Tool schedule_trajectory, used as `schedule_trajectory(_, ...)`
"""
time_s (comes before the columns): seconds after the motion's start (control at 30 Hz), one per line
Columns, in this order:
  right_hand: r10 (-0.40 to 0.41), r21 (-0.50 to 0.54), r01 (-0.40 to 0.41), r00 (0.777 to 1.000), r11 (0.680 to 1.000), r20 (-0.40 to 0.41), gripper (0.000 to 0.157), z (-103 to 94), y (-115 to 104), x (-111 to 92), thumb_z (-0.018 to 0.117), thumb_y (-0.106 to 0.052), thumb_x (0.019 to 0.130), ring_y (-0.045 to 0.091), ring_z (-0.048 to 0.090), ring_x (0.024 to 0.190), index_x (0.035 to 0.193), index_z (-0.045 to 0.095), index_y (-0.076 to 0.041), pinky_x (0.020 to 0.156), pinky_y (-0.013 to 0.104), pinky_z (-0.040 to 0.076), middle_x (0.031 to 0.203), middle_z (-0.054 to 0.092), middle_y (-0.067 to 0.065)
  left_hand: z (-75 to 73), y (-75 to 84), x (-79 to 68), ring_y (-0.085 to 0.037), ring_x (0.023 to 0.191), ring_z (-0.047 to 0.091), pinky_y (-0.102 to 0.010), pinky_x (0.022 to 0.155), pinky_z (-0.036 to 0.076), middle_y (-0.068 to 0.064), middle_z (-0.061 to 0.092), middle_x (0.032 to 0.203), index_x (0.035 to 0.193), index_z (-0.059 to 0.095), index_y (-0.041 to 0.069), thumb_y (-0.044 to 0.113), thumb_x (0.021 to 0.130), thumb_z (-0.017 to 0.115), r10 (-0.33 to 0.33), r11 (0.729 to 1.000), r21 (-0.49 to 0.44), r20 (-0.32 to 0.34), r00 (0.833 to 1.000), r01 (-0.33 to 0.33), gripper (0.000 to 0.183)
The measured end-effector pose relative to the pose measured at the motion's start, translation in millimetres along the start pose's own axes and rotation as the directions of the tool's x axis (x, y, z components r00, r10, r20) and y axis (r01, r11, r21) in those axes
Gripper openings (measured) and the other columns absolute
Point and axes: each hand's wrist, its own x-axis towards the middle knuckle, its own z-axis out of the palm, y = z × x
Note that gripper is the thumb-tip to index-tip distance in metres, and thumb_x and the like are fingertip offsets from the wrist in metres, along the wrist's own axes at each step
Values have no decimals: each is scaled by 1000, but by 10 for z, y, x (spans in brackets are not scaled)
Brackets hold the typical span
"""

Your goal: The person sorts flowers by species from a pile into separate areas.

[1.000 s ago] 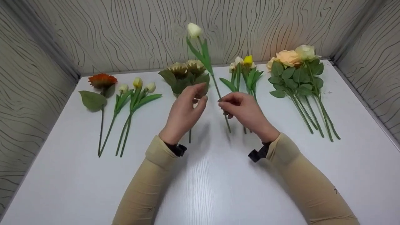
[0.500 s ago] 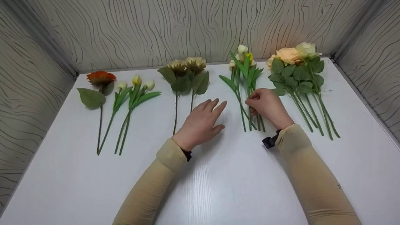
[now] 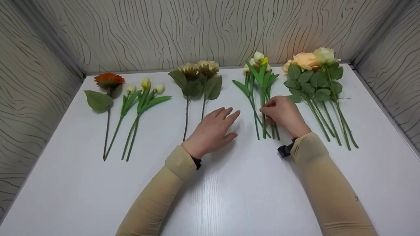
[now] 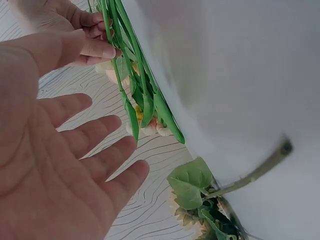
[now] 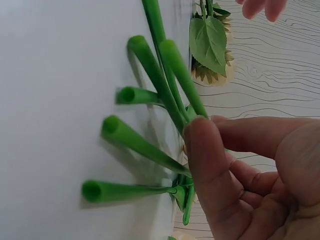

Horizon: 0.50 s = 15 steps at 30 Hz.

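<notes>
My right hand [image 3: 284, 114] pinches the green stem of a white tulip [image 3: 258, 57] between thumb and forefinger. That tulip lies over a group of tulips at the back right of centre, among them a yellow tulip [image 3: 265, 61]. Close up in the right wrist view, the pinched stem [image 5: 181, 72] runs beside several other cut stem ends. My left hand [image 3: 211, 131] is held with its fingers spread, between the tulips and two cream sunflowers [image 3: 209, 68], whose lower stems it partly hides. Nothing is in its palm, as the left wrist view shows.
An orange flower [image 3: 109, 80] lies on the white table [image 3: 210, 203] at the left, beside a few tulips [image 3: 146, 83]. Several peach and cream roses [image 3: 305, 61] lie at the right. A wood-patterned wall [image 3: 183, 32] stands behind, with side walls left and right.
My right hand has brought the white tulip down and rightward from mid-air onto the tulip group. The left hand has drawn back toward me and spread its fingers. Little moved in the last half second.
</notes>
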Motion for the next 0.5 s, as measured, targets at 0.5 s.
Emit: schedule_trajectory(0.5,-252,-132,248,968,960,-15,42,366,-390,-174,63,-37,102,25,61,99,132,63,-7,82,41,54,114,65,8,-428,-1301,-796,-37,109,65,-52,92,53,-18,70,119,126,69,2,10,98,68,-375,926,-30,-189,907,377,29)
